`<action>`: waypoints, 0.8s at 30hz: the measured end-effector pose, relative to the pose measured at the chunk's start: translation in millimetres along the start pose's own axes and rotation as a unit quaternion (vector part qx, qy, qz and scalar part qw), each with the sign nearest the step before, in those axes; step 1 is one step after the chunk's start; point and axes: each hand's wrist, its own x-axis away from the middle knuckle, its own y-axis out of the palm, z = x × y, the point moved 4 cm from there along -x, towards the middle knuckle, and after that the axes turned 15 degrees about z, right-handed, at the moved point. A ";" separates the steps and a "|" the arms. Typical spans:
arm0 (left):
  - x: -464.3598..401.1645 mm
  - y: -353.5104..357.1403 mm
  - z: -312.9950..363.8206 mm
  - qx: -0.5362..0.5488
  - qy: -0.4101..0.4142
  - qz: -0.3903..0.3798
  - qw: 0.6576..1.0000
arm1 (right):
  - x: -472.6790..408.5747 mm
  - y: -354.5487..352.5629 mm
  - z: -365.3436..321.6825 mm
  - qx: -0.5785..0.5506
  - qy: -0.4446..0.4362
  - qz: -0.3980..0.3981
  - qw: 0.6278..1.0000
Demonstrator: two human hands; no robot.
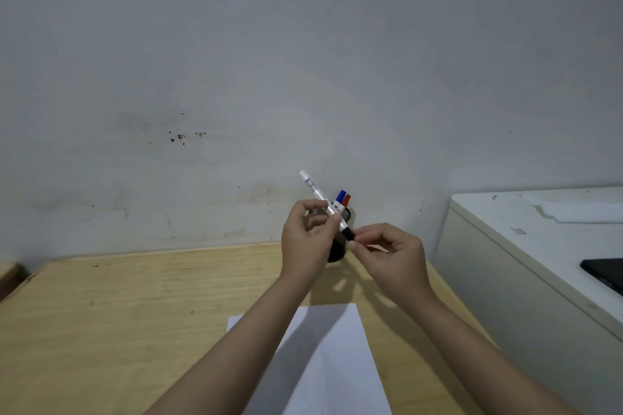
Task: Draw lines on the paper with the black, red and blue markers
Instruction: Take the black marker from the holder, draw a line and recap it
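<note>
While both hands are up in front of the wall, I take stock from the biggest thing down: the desk (135, 313) is wide and bare to the left, and the paper (323, 364) lies flat near its front edge, right under my forearms and well below the hands. Behind the hands stands the dark holder (337, 254), mostly hidden, with the blue marker (341, 195) and the red marker (347, 198) poking up out of it. My left hand (305, 241) has its fingers clenched round the white barrel of the black marker (325, 202), which tilts up and to the left, while my right hand (387, 253) pinches the black cap (349, 233) at its lower end. As I judge it, the cap is about to be pulled, and that is where trouble sits: a stiff cap freed with a jerk could send the right hand back and the left into the holder just behind, tipping it and spilling the other two markers. A bared tip could also smear my fingers or streak the paper. A loosely pinched cap might drop and roll off the desk.
</note>
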 end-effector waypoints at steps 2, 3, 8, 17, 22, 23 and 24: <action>3.6 -4.3 6.7 -0.017 0.023 -0.001 1.000 | 4.9 -3.5 -3.5 0.032 -0.017 -0.029 0.999; 4.9 -6.9 9.9 -0.027 0.041 -0.004 0.999 | 5.4 -5.9 -6.6 0.041 -0.025 -0.025 0.999; 13.7 -18.7 19.0 -0.085 0.103 -0.040 0.990 | 1.2 -9.4 -28.1 -0.003 0.024 0.048 0.999; 24.6 -39.3 31.5 -0.131 0.139 -0.084 0.978 | 10.5 6.1 -39.0 -0.089 0.195 0.074 0.974; 27.4 -47.6 38.2 -0.178 0.166 -0.054 0.969 | 15.1 7.5 -40.3 -0.099 0.197 0.043 0.974; 29.7 -46.4 39.7 -0.181 0.176 -0.057 0.966 | 18.2 10.2 -40.6 -0.091 0.200 0.023 0.975; 32.4 -44.7 40.8 -0.184 0.186 -0.064 0.963 | 21.0 12.9 -40.8 -0.084 0.200 0.009 0.976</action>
